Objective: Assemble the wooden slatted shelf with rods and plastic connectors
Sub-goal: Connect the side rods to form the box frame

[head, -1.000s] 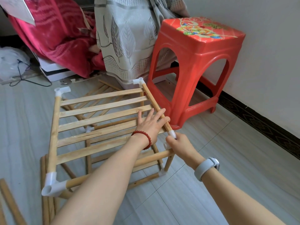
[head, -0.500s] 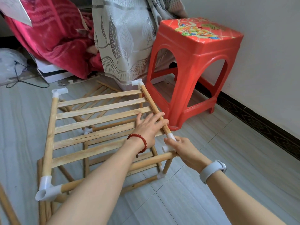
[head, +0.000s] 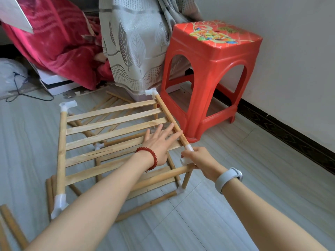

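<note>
Wooden slats make up the top tier of the shelf [head: 112, 134], which stands on the tiled floor [head: 208, 223] in front of us, its side rods joined by white plastic connectors. Our left hand [head: 159, 142] lies flat on the slats near the right rod [head: 170, 116], fingers straight and spread, with a red bead bracelet [head: 150, 156] on the wrist. Our right hand [head: 199, 158] curls around the near right connector [head: 187, 153], where the right rod meets the front rod [head: 159, 178] and an upright leg. A pale grey watch [head: 228, 179] sits on that wrist.

Compared with a second ago, the left fingers have opened wider and reach a little further along the slats, while the right hand stays closed on the same connector. The frame itself has hardly shifted.

Two other connectors show at the far left corner [head: 68, 105] and the near left corner [head: 59, 205]. Loose rods [head: 12, 227] lie on the floor at lower left, and more lie beyond the shelf. A red plastic stool [head: 213, 69] stands just beside the far right corner, against the white wall [head: 290, 51]. Behind are a grey patterned curtain [head: 134, 46] and a crimson blanket [head: 59, 44].
</note>
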### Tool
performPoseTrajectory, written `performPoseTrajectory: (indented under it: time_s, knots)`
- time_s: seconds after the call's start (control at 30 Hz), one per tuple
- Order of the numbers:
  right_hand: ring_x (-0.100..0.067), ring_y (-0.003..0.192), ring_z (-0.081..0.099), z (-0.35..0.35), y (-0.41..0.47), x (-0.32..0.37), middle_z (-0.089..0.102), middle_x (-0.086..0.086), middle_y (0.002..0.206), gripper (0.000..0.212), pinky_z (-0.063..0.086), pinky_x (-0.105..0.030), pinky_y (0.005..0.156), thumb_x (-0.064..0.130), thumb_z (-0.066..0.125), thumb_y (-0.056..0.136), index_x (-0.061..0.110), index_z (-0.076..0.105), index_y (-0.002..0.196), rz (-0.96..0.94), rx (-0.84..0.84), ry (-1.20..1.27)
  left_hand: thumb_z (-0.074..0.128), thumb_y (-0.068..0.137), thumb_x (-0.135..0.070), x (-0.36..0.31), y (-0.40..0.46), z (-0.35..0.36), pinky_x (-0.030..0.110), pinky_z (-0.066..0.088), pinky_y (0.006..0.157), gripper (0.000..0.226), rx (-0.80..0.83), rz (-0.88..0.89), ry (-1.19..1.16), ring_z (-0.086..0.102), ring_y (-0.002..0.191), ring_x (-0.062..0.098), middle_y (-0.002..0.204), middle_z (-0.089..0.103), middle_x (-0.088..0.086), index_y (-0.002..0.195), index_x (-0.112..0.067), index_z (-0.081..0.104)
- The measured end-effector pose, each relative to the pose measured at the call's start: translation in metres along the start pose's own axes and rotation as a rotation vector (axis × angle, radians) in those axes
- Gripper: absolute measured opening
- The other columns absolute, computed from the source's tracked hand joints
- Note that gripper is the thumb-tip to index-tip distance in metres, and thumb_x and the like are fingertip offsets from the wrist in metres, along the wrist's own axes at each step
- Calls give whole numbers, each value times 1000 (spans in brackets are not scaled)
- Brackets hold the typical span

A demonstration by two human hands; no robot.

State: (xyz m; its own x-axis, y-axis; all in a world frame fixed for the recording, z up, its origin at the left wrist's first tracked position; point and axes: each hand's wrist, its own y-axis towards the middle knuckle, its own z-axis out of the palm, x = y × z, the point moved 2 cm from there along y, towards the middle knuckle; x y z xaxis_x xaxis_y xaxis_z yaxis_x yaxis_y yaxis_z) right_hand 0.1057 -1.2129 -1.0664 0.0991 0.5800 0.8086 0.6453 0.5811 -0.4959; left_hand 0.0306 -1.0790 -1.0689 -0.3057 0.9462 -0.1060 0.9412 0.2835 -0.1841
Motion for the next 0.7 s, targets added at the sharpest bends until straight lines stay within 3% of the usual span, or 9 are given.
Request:
performPoseTrajectory:
  time_s: [0.13, 0.27, 0.33, 0.47, 0.53, 0.7]
  knots:
    - [-14, 66, 46, 4, 3, 8, 54, -4, 77, 14, 34, -22, 55, 21, 55, 89, 12, 56, 78, 77, 20, -98, 55, 82, -3, -11, 11, 3, 59, -3, 112, 97, -97, -30, 92, -10, 145, 31, 155, -24, -3, 146, -42, -8]
    - [-15, 64, 49, 7, 16, 13, 52, -2, 71, 22, 37, -24, 55, 19, 49, 92, 10, 50, 72, 28, -106, -168, 49, 84, 4, -15, 24, -4, 64, 3, 111, 89, -137, -77, 83, -5, 144, 39, 156, -21, 2, 148, -35, 2]
    - [-21, 73, 53, 7, 20, 13, 55, -7, 75, 19, 39, -25, 59, 15, 46, 92, 8, 50, 74, 6, -148, -224, 44, 85, 6, -17, 26, -4, 65, 5, 111, 85, -131, -86, 74, -4, 143, 40, 156, -21, 4, 148, -34, 4]
    - [-24, 75, 55, 10, 21, 11, 62, -11, 85, 19, 37, -26, 53, 17, 42, 92, 8, 51, 78, 5, -214, -317, 44, 84, 7, -19, 27, -5, 65, 10, 110, 82, -120, -104, 59, -3, 143, 41, 156, -20, 4, 147, -33, 9]
    - [-25, 78, 58, 13, 23, 13, 65, -12, 91, 21, 40, -27, 59, 20, 41, 91, 9, 52, 77, 8, -231, -348, 42, 85, 8, -17, 27, -6, 66, 9, 110, 80, -128, -112, 51, -2, 143, 41, 157, -19, 3, 146, -32, 11]
    - [-24, 72, 54, 14, 22, 4, 61, -12, 78, 22, 40, -30, 63, 16, 44, 88, 11, 44, 66, -69, -151, -291, 41, 84, 9, -13, 22, -1, 63, 5, 112, 78, -162, -102, 25, -4, 144, 39, 157, -19, 0, 143, -34, 15]
